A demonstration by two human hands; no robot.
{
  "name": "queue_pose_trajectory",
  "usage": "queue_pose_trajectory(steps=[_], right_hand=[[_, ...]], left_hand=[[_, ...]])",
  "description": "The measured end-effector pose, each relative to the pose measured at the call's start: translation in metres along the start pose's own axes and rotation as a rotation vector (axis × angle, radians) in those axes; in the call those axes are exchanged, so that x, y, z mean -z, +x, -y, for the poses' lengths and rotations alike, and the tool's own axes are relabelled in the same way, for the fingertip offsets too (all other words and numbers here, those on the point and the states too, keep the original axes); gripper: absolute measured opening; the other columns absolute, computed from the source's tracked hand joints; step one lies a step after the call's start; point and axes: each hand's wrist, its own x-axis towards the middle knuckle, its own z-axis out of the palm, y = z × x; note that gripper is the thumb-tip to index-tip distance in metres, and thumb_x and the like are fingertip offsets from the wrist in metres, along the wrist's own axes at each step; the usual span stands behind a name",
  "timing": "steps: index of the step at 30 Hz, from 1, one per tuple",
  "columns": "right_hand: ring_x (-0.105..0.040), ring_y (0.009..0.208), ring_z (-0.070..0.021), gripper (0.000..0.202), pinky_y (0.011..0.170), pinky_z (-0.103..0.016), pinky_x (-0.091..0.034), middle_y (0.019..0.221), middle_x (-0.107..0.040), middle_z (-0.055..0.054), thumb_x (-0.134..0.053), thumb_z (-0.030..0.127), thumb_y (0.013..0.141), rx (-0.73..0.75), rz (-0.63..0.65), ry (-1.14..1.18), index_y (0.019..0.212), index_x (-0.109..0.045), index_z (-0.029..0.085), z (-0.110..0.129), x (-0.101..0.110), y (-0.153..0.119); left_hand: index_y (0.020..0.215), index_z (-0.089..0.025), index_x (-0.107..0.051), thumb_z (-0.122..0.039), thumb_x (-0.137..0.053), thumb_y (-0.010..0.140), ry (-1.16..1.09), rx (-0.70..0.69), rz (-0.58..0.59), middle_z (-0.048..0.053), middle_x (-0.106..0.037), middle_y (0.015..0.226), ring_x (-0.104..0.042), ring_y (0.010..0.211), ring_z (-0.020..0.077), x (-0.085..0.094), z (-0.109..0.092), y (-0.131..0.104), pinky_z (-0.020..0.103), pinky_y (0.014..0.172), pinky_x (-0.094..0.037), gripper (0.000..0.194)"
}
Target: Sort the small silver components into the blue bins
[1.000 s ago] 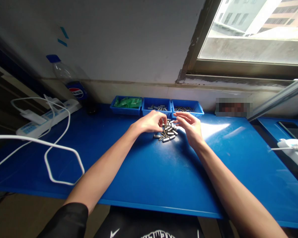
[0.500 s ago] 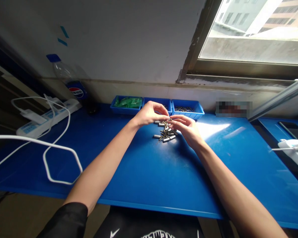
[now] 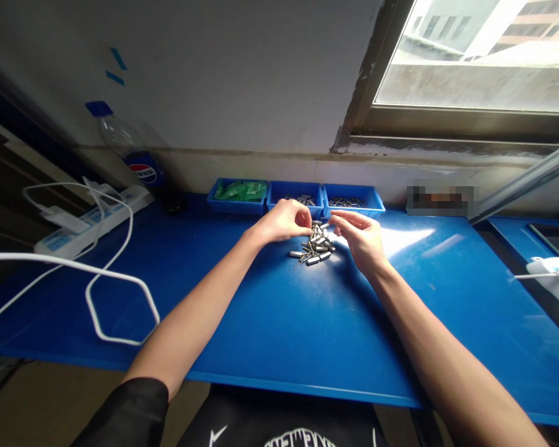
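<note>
Head view, metal pieces: a loose heap of short rods and thin pins (image 3: pixel 317 245) lies on the table (image 3: pixel 261 323), centre of this clock, probably there to suit both hands.
Left hand: at 10 o'clock (image 3: pixel 284 221), beside the heap; fingers curl down, whether clamped on anything I cannot tell.
Right hand: at 3 o'clock (image 3: pixel 362 241), above the table; fingers bend toward the thumb, whether they meet or grip I cannot tell.
Blue bins: green packets' bin (image 3: pixel 235 206) at 10, middle bin (image 3: pixel 271 197) at 11, pin bin (image 3: pixel 376 197) at 1, lined up seemingly for easy reach.
</note>
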Motion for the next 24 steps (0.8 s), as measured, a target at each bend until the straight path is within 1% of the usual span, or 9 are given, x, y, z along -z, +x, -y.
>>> queue_pose_trajectory(steps=[2, 4, 6, 8, 10, 12, 17, 20, 24], right_hand=[[-0.072, 0.079, -0.0218, 0.036, 0.083, -0.041, -0.060, 0.099, -0.080, -0.006, -0.088, 0.044, 0.075, 0.037, -0.047, 0.001, 0.105, -0.082, 0.024, -0.004, 0.002, 0.003], [-0.076, 0.092, -0.0253, 0.045, 0.090, -0.044, -0.060, 0.115, -0.079, -0.008, -0.087, 0.044, 0.077, 0.045, -0.055, 0.021, 0.117, -0.078, 0.025, -0.008, 0.004, 0.005], [-0.076, 0.102, -0.0274, 0.054, 0.094, -0.045, -0.060, 0.128, -0.075, -0.009, -0.087, 0.042, 0.076, 0.048, -0.051, 0.045, 0.126, -0.074, 0.026, -0.010, 0.004, 0.005], [-0.075, 0.107, -0.0280, 0.057, 0.096, -0.044, -0.060, 0.135, -0.072, -0.010, -0.087, 0.038, 0.076, 0.051, -0.048, 0.055, 0.129, -0.072, 0.026, -0.010, 0.003, 0.004], [-0.076, 0.105, -0.0274, 0.054, 0.095, -0.043, -0.060, 0.135, -0.072, -0.009, -0.086, 0.037, 0.076, 0.045, -0.044, 0.055, 0.127, -0.072, 0.026, -0.008, 0.002, 0.002], [-0.077, 0.099, -0.0262, 0.049, 0.093, -0.043, -0.061, 0.132, -0.074, -0.009, -0.085, 0.037, 0.077, 0.040, -0.036, 0.045, 0.123, -0.074, 0.025, -0.006, 0.000, 0.001], [-0.076, 0.090, -0.0244, 0.041, 0.087, -0.043, -0.062, 0.127, -0.075, -0.009, -0.082, 0.038, 0.079, 0.034, -0.006, 0.022, 0.118, -0.075, 0.026, -0.005, 0.001, 0.000], [-0.075, 0.088, -0.0235, 0.038, 0.084, -0.042, -0.062, 0.125, -0.076, -0.009, -0.082, 0.038, 0.080, 0.029, 0.003, 0.018, 0.116, -0.076, 0.026, -0.004, 0.002, -0.001], [-0.073, 0.082, -0.0210, 0.036, 0.081, -0.040, -0.061, 0.123, -0.076, -0.008, -0.080, 0.038, 0.080, 0.016, 0.015, 0.015, 0.113, -0.076, 0.026, -0.002, 0.002, -0.001]], left_hand=[[0.079, -0.014, -0.078, -0.019, -0.077, 0.072, 0.082, -0.010, 0.073, 0.005, -0.077, 0.080, -0.071, 0.076, 0.0176, -0.003, 0.001, -0.001, 0.024, 0.067, -0.051, 0.009], [0.079, -0.014, -0.078, -0.015, -0.075, 0.071, 0.142, -0.004, 0.115, 0.005, -0.076, 0.081, -0.069, 0.076, 0.0173, -0.006, 0.002, -0.002, 0.024, 0.066, -0.050, 0.009], [0.080, -0.015, -0.078, -0.012, -0.073, 0.071, 0.184, 0.007, 0.127, 0.005, -0.076, 0.082, -0.068, 0.075, 0.0171, -0.009, 0.002, -0.003, 0.024, 0.065, -0.048, 0.011], [0.079, -0.015, -0.077, -0.009, -0.070, 0.071, 0.218, 0.011, 0.124, 0.005, -0.076, 0.081, -0.067, 0.074, 0.0167, -0.011, 0.002, -0.004, 0.024, 0.063, -0.047, 0.013], [0.078, -0.015, -0.076, -0.007, -0.068, 0.071, 0.243, 0.006, 0.118, 0.005, -0.075, 0.080, -0.066, 0.073, 0.0163, -0.012, 0.002, -0.005, 0.023, 0.062, -0.046, 0.014], [0.077, -0.015, -0.075, -0.006, -0.066, 0.071, 0.256, -0.009, 0.121, 0.005, -0.075, 0.080, -0.066, 0.072, 0.0160, -0.013, 0.003, -0.005, 0.023, 0.061, -0.044, 0.014], [0.082, -0.015, -0.075, -0.004, -0.063, 0.072, 0.273, -0.081, 0.181, 0.005, -0.074, 0.080, -0.064, 0.069, 0.0148, -0.012, 0.002, -0.006, 0.022, 0.061, -0.044, 0.020], [0.087, -0.014, -0.076, -0.002, -0.063, 0.072, 0.282, -0.104, 0.228, 0.005, -0.074, 0.081, -0.064, 0.069, 0.0150, -0.005, 0.003, -0.005, 0.022, 0.062, -0.046, 0.023], [0.094, -0.014, -0.078, -0.008, -0.064, 0.077, 0.274, -0.108, 0.257, 0.005, -0.076, 0.087, -0.067, 0.077, 0.0161, 0.010, 0.005, -0.004, 0.023, 0.069, -0.049, 0.023]])
